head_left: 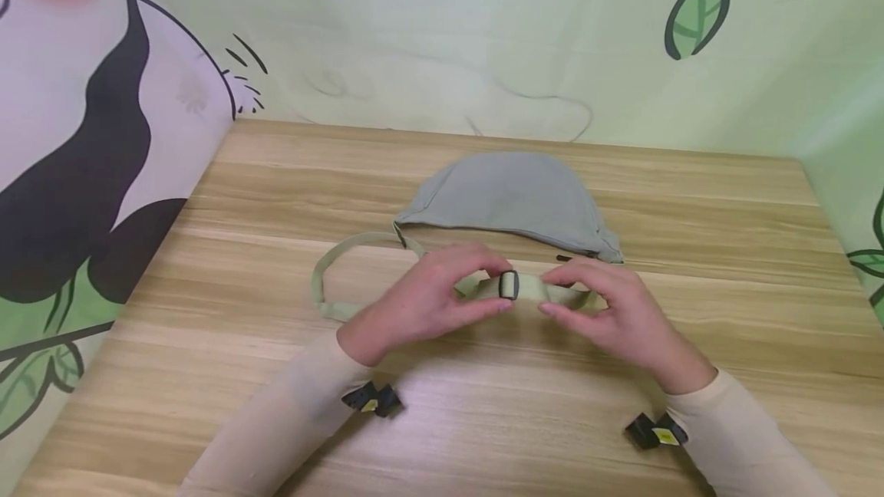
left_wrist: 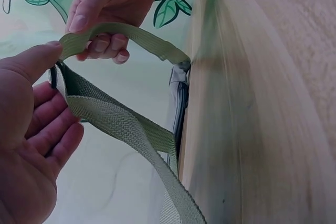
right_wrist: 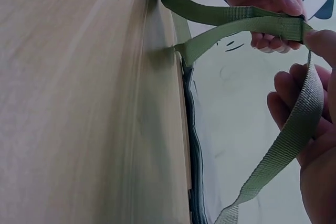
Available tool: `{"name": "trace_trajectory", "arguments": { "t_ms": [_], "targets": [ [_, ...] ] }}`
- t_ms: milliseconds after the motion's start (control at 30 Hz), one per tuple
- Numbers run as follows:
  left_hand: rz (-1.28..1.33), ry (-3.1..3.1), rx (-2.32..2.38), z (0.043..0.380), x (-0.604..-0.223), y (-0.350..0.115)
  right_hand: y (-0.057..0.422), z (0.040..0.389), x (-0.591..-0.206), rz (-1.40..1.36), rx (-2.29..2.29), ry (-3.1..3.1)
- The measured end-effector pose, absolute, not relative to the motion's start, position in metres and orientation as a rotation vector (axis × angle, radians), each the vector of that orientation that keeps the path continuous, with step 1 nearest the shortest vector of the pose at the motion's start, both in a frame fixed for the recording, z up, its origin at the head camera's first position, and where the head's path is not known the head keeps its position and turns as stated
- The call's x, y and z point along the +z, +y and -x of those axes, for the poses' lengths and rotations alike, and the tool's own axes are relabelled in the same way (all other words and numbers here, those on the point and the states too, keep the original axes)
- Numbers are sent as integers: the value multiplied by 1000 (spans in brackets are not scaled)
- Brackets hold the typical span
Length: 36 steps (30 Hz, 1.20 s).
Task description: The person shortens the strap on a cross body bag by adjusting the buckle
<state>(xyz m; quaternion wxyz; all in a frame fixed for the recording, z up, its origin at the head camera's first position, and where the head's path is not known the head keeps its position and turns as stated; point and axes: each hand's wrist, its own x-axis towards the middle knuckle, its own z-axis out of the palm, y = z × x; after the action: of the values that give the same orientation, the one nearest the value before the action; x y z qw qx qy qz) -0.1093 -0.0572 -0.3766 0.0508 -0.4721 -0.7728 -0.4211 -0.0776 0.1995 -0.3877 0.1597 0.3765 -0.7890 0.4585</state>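
Observation:
A grey half-moon waist bag [head_left: 507,192] lies on the wooden table in the head view. Its light green webbing strap [head_left: 530,287] is lifted in front of it, threaded through a dark slider buckle [head_left: 516,287]. My left hand [head_left: 424,291] pinches the strap at this buckle between thumb and fingers. Just to the right, my right hand [head_left: 615,311] pinches the strap with thumb and forefinger. In the left wrist view the webbing [left_wrist: 121,121] hangs down in layers from the buckle. The right wrist view shows another strand [right_wrist: 286,140] sloping down past my right fingers.
A loop of the strap [head_left: 319,274] lies on the table [head_left: 207,328] to the left. The bag's dark zipper pull [head_left: 565,258] sticks out at its front edge. Printed walls [head_left: 442,37] with a panda and leaves stand behind and beside the table.

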Motion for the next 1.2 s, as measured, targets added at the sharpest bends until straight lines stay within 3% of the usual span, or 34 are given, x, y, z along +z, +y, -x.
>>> {"name": "trace_trajectory", "arguments": {
  "t_ms": [233,1200],
  "targets": [
    [1495,-2331,-1311,110,-375,-55,197,81,-388,-1185,1220,-2212],
    [1480,-2343,-1307,110,-376,-57,189,80,-390,-1133,1256,-2145]
  ]
}}
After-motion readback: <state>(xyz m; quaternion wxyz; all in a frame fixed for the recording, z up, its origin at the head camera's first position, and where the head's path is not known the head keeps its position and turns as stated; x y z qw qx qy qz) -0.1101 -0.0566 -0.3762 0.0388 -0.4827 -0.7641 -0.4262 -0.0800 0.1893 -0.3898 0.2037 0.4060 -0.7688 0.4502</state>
